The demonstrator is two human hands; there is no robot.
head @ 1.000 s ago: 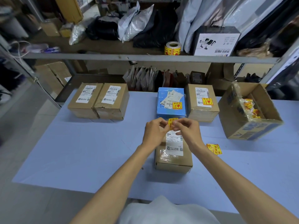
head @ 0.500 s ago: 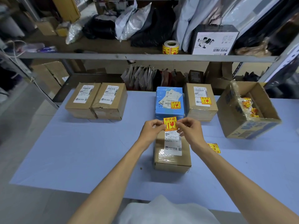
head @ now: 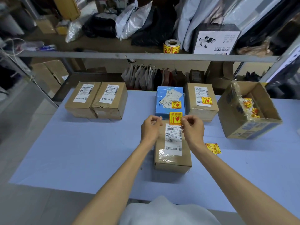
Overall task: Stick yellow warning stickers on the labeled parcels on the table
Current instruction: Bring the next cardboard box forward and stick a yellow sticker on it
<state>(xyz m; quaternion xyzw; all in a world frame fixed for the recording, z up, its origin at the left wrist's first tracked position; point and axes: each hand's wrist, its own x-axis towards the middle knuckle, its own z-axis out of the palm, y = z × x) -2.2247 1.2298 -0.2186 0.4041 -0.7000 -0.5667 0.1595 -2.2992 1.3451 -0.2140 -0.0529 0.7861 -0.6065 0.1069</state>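
My right hand (head: 192, 127) pinches the right edge of a yellow warning sticker (head: 175, 118) and holds it upright above the far end of a brown parcel (head: 172, 161), just over its white label (head: 173, 140). My left hand (head: 151, 127) is a little apart from the sticker, its fingers pinched on a pale slip that looks like backing paper. The blue box (head: 162, 109) and the brown box (head: 203, 109) behind carry yellow stickers. Two labeled brown parcels (head: 82, 98) (head: 110, 101) at the far left show none.
Loose yellow stickers (head: 213, 148) lie on the blue table (head: 81, 151) right of the near parcel. An open carton (head: 253, 129) at the right holds a bag of stickers. A sticker roll (head: 171, 47) stands on the shelf behind.
The hands have moved apart: the left one has let go of the sticker and holds a pale slip, while the right hand keeps the sticker, now facing me above the parcel.
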